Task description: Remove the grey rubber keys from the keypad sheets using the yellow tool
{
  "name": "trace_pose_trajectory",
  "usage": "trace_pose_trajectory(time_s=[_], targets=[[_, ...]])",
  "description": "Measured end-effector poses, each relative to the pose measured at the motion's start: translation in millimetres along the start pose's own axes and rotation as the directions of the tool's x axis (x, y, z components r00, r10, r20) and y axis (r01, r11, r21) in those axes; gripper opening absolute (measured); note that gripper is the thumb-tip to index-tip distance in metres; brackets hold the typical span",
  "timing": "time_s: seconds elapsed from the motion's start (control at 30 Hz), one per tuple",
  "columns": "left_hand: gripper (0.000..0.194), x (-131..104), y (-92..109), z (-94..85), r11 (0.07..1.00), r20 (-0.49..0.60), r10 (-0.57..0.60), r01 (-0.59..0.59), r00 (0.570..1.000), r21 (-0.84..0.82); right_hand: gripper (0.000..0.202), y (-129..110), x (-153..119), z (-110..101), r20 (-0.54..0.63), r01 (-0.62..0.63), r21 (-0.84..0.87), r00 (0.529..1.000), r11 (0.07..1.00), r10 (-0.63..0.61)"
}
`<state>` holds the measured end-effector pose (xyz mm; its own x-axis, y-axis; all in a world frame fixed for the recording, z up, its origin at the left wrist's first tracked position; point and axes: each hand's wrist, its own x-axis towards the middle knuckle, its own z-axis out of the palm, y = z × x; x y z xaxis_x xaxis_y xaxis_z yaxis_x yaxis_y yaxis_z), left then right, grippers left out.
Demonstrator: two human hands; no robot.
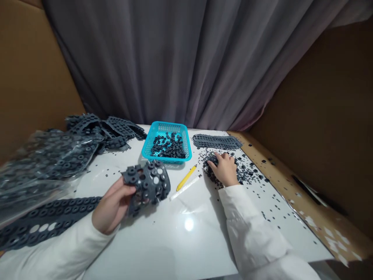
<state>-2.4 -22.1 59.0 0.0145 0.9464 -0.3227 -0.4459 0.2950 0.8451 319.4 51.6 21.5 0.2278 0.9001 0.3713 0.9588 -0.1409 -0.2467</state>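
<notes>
Worktop [204, 249]: white.
Left hand [113, 203]: clamped on sheet [149, 182], partly emptied.
Right hand [225, 170]: at scraps [212, 177], grip I cannot tell.
Basket [177, 160]: partly filled; I see more sheets [118, 126] left.

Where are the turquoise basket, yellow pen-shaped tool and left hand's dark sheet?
Turquoise basket [166, 160]: head view, front rim.
Yellow pen-shaped tool [186, 178]: head view, middle.
Held dark sheet [149, 179]: head view, solid middle.

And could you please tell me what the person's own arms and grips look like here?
Both arms wear long, plain white sleeves reaching the wrists: the left sleeve and the right sleeve, the latter visibly creased. The left grip and right grip are bare, ungloved human hands.
</notes>
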Motion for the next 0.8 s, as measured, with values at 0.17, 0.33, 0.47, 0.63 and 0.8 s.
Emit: trace_pose_trajectory(time_s=[0.17,0.33,0.47,0.63,0.8], targets=[[0.067,12.2,5.5,8.2,0.996,0.064,0.088,-0.087,0.994,-0.008,0.027,-30.6,-17.5,-0.9,0.141,0.502,0.123,0.845,0.856,-0.516],[0.055,11.1,-40.7,-0.7,0.993,0.15,-0.121,0.116,0.981,0.038,0.022,-51.7,-27.6,13.4,0.27,0.579,0.158,0.754,0.8,-0.599],[0.048,16.6,-63.5,-1.7,0.971,0.166,-0.237,0.23,0.957,0.061,0.015,-48.2,-28.5,20.0,0.287,0.554,0.107,0.778,0.826,-0.559],[0.039,19.9,-58.9,0.2,0.969,0.274,-0.24,0.213,0.931,0.126,0.019,-50.7,-28.4,25.8,0.263,0.58,0.086,0.771,0.81,-0.58],[0.037,18.7,-56.6,-3.6,0.959,0.287,-0.263,0.217,0.921,0.183,0.017,-54.9,-32.2,32.5,0.313,0.588,0.026,0.763,0.809,-0.565]])
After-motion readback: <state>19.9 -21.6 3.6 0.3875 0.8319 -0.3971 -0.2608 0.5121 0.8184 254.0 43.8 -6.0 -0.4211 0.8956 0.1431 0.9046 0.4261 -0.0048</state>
